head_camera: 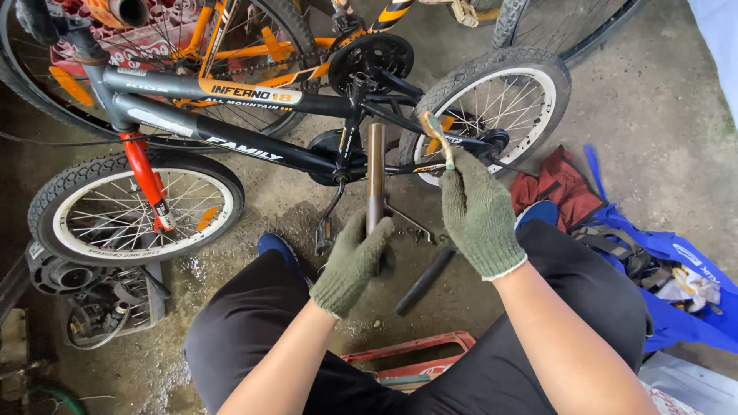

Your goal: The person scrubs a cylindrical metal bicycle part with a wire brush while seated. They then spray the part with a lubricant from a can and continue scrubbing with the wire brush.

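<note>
Small black bicycle [254, 146], on its side before you, long label strips on the frame, one orange-edged, red fork. Blue bag [676, 269], right, on the concrete. Red crate [415, 357], between your knees. Metal tube [376, 173], upright, gripped low by your gloved left hand [354, 261], fingers wrapped. Your right hand [478, 211] pinches a thin brush [437, 138] beside the tube's top
</note>
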